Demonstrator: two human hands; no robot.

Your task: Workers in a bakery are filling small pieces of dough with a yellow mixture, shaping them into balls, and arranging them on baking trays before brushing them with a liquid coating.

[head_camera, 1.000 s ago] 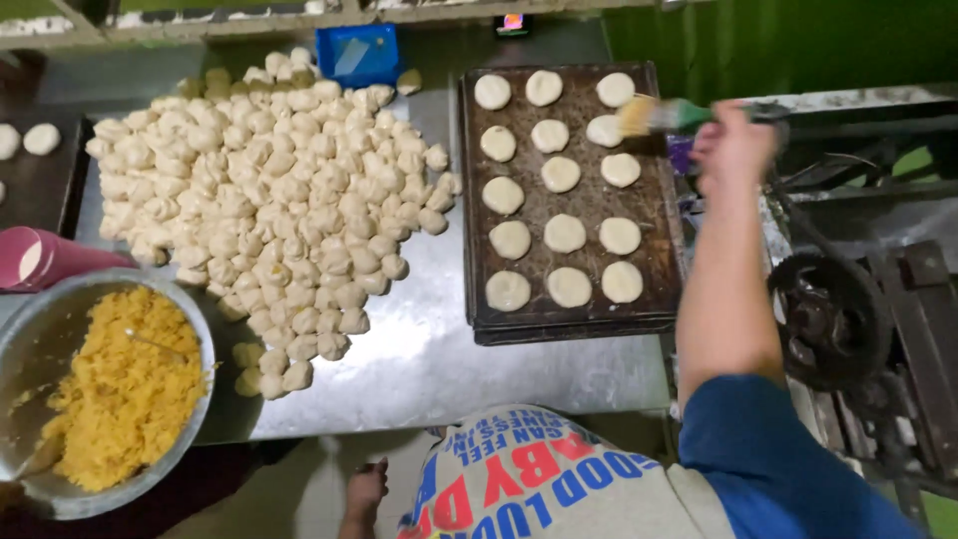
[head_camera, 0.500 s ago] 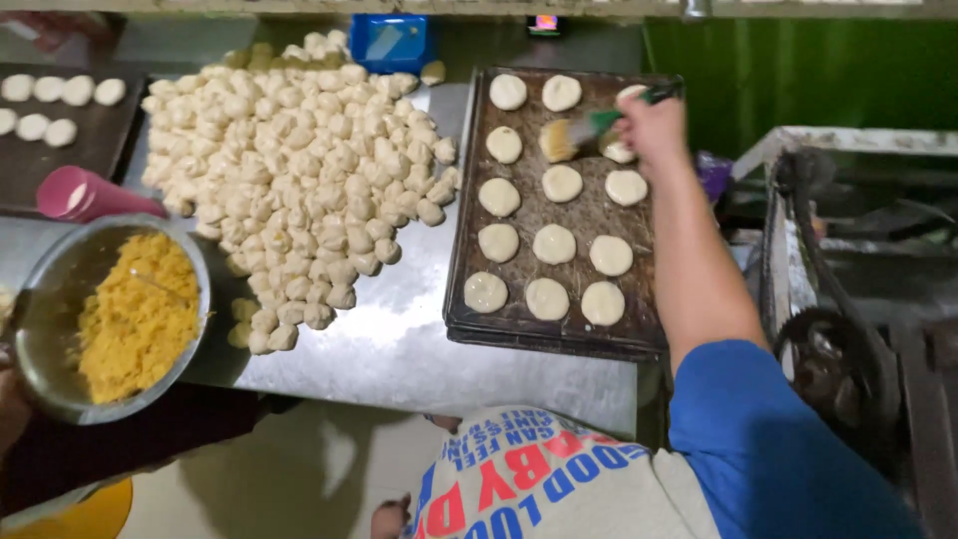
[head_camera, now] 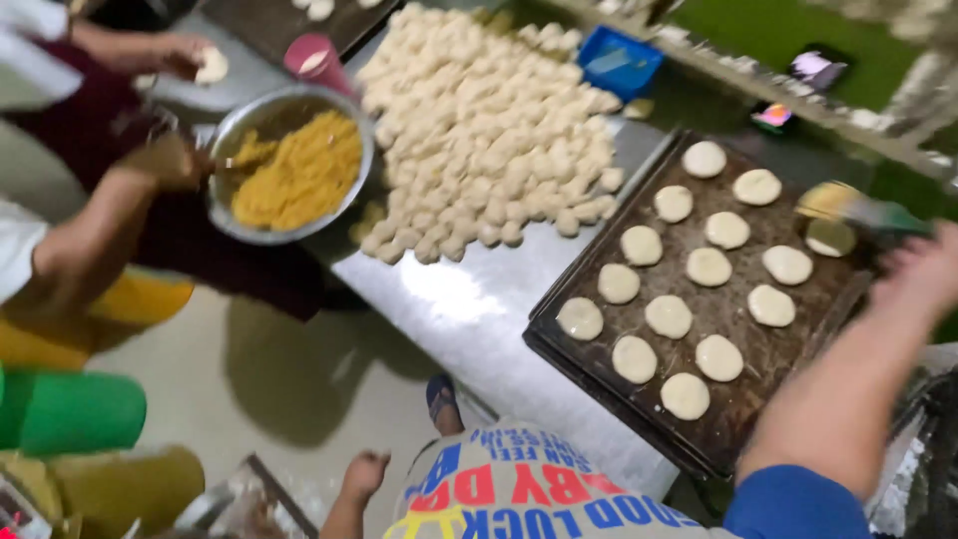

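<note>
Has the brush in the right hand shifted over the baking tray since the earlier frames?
Cannot tell: the head camera swung, but the brush in the right hand remains at the baking tray far corner, over the same disc.

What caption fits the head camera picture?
Right hand brushes dough rounds on a dark baking tray with a green-handled brush.

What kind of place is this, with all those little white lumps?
Probably a bakery or food workshop. A big heap of dough pieces lies on a metal table, a dark baking tray holds flattened dough rounds, and the right hand holds a brush over them.
</note>
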